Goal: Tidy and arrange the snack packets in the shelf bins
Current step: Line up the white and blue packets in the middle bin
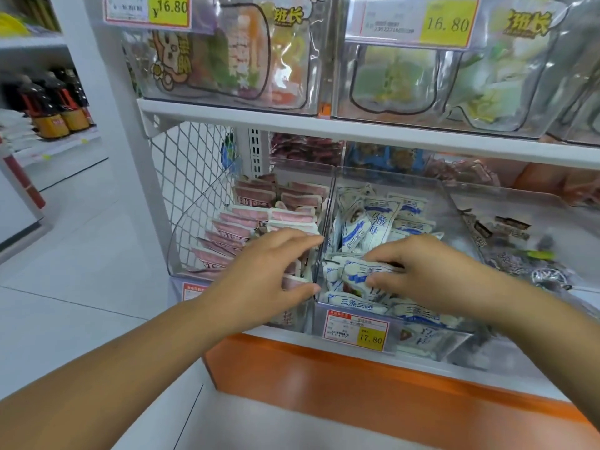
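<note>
At the lower shelf [269, 336], I see three clear bins side by side. The middle bin [389, 177] holds a loose heap of white-and-blue packets [380, 219]: glossy white pouches with blue brush-stroke bands and dark printed characters, lying at mixed angles, some on edge. My right hand [431, 271] is down in this bin, fingers curled over and thumb under, pinching a white-and-blue packet [360, 272] near the front. My left hand [269, 271] hovers over the left bin [181, 241], fingers spread and fairly straight, gripping nothing, fingertips at the clear wall between the two bins. Beneath it lie pink packets [240, 219] in overlapping rows. A yellow price tag [355, 329] sits on the middle bin's front.
</note>
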Available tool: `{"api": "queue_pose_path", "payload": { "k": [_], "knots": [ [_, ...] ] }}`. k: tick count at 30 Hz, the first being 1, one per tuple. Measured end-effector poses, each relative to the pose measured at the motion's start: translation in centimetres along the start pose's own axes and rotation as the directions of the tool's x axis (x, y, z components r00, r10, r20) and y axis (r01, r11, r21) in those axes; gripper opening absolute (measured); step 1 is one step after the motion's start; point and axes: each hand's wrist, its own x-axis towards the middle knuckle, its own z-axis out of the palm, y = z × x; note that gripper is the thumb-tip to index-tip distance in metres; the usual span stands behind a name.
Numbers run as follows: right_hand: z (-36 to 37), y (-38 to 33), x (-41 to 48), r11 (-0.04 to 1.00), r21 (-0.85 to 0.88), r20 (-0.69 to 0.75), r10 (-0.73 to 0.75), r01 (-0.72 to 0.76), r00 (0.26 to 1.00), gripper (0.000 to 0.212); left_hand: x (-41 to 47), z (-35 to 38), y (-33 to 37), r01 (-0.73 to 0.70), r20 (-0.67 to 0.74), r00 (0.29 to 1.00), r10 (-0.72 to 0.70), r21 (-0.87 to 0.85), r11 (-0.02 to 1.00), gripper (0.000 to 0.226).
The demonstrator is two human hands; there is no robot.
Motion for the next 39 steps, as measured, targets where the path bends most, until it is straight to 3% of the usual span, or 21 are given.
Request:
{"api": "queue_pose_path", "payload": {
  "k": [9,10,12,14,15,17,20,25,28,30,32,35,39],
  "knots": [
    [1.1,-0.4,2.0,0.998,-0.056,0.250,0.001,0.013,0.968,0.028,0.5,0.1,0.6,-0.018,-0.009,1.000,0.018,0.047,0.999,0.066],
    [0.1,-0.4,1.6,0.999,-0.040,0.231,0.002,0.008,0.973,0.025,0.6,0.0,0.5,-0.018,-0.009,1.000,0.019,0.044,0.999,0.066],
    [-2.0,-0.1,1.3,1.000,0.026,0.052,0.008,-0.009,0.999,0.020,0.7,-0.1,0.5,-0.031,-0.021,0.999,0.033,0.077,0.997,0.065],
    [-2.8,1.1,2.0,0.999,0.019,-0.098,0.039,-0.037,0.994,0.032,1.0,-0.1,0.7,-0.056,-0.029,0.998,0.061,0.157,0.986,0.064],
    [-2.5,1.6,2.5,0.998,-0.020,-0.092,0.062,-0.064,0.994,0.044,1.2,-0.2,0.9,-0.075,-0.028,0.996,0.083,0.207,0.975,0.063],
    [-0.7,2.3,3.3,0.992,-0.102,0.005,0.069,-0.068,0.998,0.057,1.8,-0.2,1.3,-0.120,-0.011,0.992,0.129,0.296,0.947,0.061],
    [1.1,2.8,3.6,0.988,-0.145,0.076,-0.043,0.053,0.996,0.043,2.6,-0.1,1.5,-0.179,0.060,0.984,0.169,0.398,0.900,0.059],
    [-0.8,3.7,3.0,0.999,0.034,0.215,-0.033,0.026,0.976,0.032,4.4,1.0,2.5,-0.250,0.132,0.968,0.212,0.493,0.833,0.050],
    [-2.4,4.4,3.7,0.963,0.268,0.004,0.024,-0.024,1.000,0.022,5.1,1.5,2.6,-0.253,0.184,0.965,0.187,0.463,0.850,0.049],
    [-2.5,4.4,4.4,0.977,0.212,-0.104,0.055,-0.032,0.993,0.031,5.0,1.6,2.3,-0.255,0.182,0.964,0.193,0.435,0.864,0.046],
    [-1.3,4.3,5.4,0.999,0.041,-0.088,0.023,-0.020,0.996,0.043,4.8,1.6,2.0,-0.259,0.173,0.964,0.203,0.419,0.870,0.044],
    [0.3,4.2,6.4,0.995,-0.100,-0.135,-0.017,0.003,0.991,0.029,4.7,1.9,1.8,-0.255,0.157,0.965,0.210,0.380,0.889,0.043],
    [-0.9,4.2,4.4,0.990,0.122,-0.297,-0.029,0.069,0.955,0.017,4.1,1.8,1.7,-0.184,0.098,0.982,0.163,0.262,0.947,0.048]
  ]
}}
